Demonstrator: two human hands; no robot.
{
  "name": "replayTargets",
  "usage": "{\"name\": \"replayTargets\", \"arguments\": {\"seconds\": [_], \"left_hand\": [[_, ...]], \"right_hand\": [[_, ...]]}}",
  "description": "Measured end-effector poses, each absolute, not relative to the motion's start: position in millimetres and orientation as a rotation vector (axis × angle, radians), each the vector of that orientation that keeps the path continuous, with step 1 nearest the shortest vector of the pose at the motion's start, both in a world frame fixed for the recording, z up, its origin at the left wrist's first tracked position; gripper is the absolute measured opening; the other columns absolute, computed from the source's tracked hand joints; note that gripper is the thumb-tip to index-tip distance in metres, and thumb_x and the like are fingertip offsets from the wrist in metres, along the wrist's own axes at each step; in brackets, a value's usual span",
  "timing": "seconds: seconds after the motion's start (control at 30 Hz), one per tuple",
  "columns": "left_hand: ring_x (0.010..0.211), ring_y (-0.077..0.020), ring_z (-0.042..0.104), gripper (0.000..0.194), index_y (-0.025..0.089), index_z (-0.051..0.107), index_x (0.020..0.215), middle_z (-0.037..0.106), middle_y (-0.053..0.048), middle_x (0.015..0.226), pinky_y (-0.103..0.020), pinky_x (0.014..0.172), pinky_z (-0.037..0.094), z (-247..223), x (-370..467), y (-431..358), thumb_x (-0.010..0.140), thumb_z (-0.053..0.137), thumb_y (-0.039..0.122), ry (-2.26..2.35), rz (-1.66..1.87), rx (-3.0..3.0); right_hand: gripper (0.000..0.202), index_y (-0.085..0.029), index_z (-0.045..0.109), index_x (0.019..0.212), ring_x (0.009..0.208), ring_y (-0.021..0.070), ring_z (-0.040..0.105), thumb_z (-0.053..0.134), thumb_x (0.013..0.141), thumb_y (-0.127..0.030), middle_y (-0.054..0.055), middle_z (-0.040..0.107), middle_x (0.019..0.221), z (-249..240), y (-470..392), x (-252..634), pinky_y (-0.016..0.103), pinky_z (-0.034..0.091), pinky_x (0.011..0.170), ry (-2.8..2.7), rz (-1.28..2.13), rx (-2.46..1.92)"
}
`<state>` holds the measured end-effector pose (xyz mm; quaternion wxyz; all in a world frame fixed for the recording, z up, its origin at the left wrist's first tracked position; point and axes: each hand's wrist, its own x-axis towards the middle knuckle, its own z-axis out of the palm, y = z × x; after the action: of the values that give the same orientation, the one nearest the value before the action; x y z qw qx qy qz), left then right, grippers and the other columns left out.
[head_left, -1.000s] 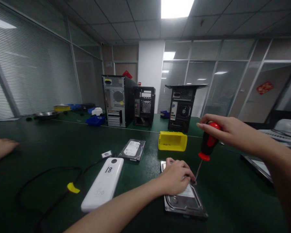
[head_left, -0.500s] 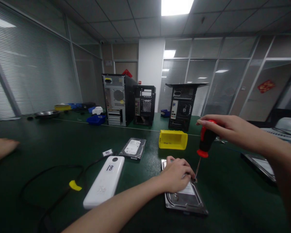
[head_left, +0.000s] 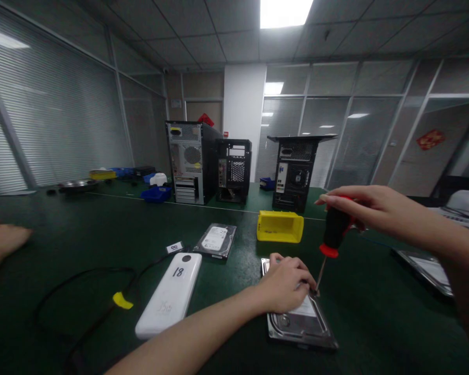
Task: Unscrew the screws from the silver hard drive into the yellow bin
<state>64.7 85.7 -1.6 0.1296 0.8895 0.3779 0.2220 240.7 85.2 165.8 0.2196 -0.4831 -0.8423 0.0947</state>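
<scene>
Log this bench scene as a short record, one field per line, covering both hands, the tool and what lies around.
Left hand: lies across a hard drive, fingers bent
Right hand: grips the screwdriver by its handle
Screwdriver: red and black, slanted, tip at the drive's right edge; whether it sits in a screw is too small to tell
Beyond the drive: yellow bin
Left of the drive: white device marked 18, second hard drive
Back: three computer cases
Far left: another person's hand
</scene>
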Motion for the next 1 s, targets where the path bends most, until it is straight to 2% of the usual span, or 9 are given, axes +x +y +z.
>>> {"name": "replayTargets", "arguments": {"seconds": [0.07,0.2,0.37,0.43,0.53,0.63,0.73,0.87,1.0], "left_hand": [[0.109,-0.0220,0.051,0.023,0.023,0.065,0.095,0.058,-0.003,0.108,-0.043,0.095,0.028,-1.4,64.4,85.7,0.090,0.043,0.020,1.095,0.641,2.585],[0.109,-0.0222,0.051,0.023,0.022,0.066,0.096,0.058,-0.003,0.108,-0.043,0.095,0.027,-1.1,64.5,85.2,0.090,0.043,0.020,1.100,0.654,2.582],[0.109,-0.0219,0.051,0.023,0.022,0.066,0.095,0.059,-0.003,0.106,-0.043,0.095,0.027,-0.1,64.2,84.3,0.089,0.044,0.018,1.080,0.672,2.572],[0.108,-0.0218,0.052,0.023,0.022,0.066,0.096,0.058,-0.003,0.106,-0.044,0.095,0.027,0.2,63.6,84.0,0.090,0.044,0.018,1.069,0.682,2.566],[0.108,-0.0217,0.052,0.023,0.021,0.066,0.097,0.058,-0.003,0.105,-0.044,0.094,0.028,-0.1,62.8,84.1,0.090,0.044,0.018,1.055,0.688,2.567],[0.108,-0.0211,0.051,0.023,0.022,0.066,0.097,0.058,-0.003,0.106,-0.043,0.094,0.029,-0.8,62.8,84.8,0.090,0.044,0.019,1.062,0.673,2.577],[0.108,-0.0213,0.051,0.023,0.023,0.066,0.096,0.058,-0.003,0.106,-0.043,0.094,0.028,-1.3,63.7,85.5,0.090,0.043,0.019,1.084,0.661,2.579],[0.107,-0.0223,0.052,0.023,0.022,0.066,0.094,0.059,-0.003,0.104,-0.044,0.093,0.028,-2.0,64.7,86.2,0.088,0.044,0.018,1.078,0.675,2.572],[0.108,-0.0227,0.052,0.024,0.022,0.066,0.094,0.058,-0.002,0.104,-0.044,0.094,0.028,-2.1,64.1,86.2,0.088,0.044,0.017,1.069,0.676,2.573]], "right_hand": [[0.062,-0.018,0.066,0.107,0.064,0.0208,0.062,0.042,0.080,-0.068,0.012,0.069,0.088,166.2,84.4,240.8,0.033,0.049,0.054,-2.336,0.260,-1.333],[0.066,-0.018,0.063,0.116,0.066,0.0212,0.062,0.040,0.080,-0.069,0.013,0.069,0.093,166.9,82.4,239.0,0.033,0.050,0.054,-2.328,0.278,-1.366],[0.064,-0.019,0.067,0.111,0.089,0.0268,0.062,0.039,0.082,-0.068,0.013,0.067,0.106,166.7,83.1,236.3,0.040,0.049,0.077,-2.315,0.096,-1.375],[0.067,-0.018,0.067,0.108,0.077,0.0259,0.062,0.032,0.083,-0.069,0.014,0.067,0.102,166.9,82.3,236.7,0.040,0.049,0.068,-2.268,0.103,-1.463],[0.062,-0.018,0.064,0.103,0.057,0.0200,0.057,0.021,0.089,-0.060,0.012,0.067,0.090,167.6,80.5,239.9,0.038,0.047,0.058,-2.272,0.189,-1.491],[0.052,-0.018,0.060,0.102,0.066,0.0217,0.060,0.022,0.091,-0.052,0.011,0.066,0.094,167.3,81.8,245.4,0.036,0.049,0.062,-2.317,0.309,-1.398],[0.051,-0.021,0.058,0.107,0.080,0.0246,0.062,0.027,0.089,-0.058,0.010,0.065,0.100,165.2,86.4,249.2,0.034,0.051,0.064,-2.325,0.363,-1.350],[0.065,-0.023,0.056,0.111,0.066,0.0208,0.060,0.030,0.080,-0.073,0.008,0.064,0.092,162.6,90.6,246.9,0.034,0.052,0.057,-2.349,0.322,-1.345],[0.065,-0.022,0.055,0.112,0.060,0.0176,0.058,0.030,0.080,-0.073,0.007,0.063,0.089,162.2,89.8,243.2,0.033,0.051,0.053,-2.337,0.291,-1.376]]}}
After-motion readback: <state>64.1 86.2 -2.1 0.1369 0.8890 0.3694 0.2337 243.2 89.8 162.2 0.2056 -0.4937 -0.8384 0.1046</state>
